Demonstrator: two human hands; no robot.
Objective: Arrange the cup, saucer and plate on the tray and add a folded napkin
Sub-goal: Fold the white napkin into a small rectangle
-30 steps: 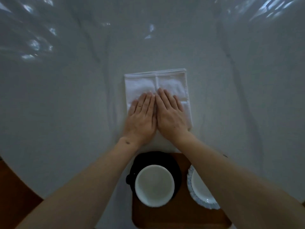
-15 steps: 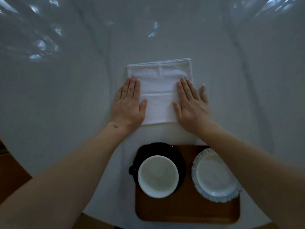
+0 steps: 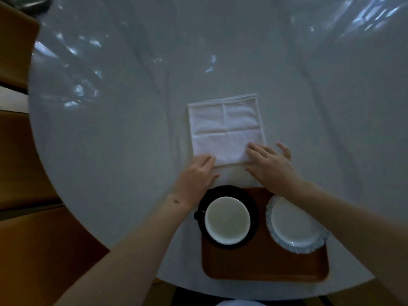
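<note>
both hands, left hand (image 3: 197,173) and right hand (image 3: 268,165), pinch the napkin (image 3: 225,129) near corners at frame centre; lift evenly, keeping edges aligned.

Bare forearms, no sleeves; small dark mark (image 3: 176,201) on left wrist.

No readable text, labels or nos. on anything here.
</note>
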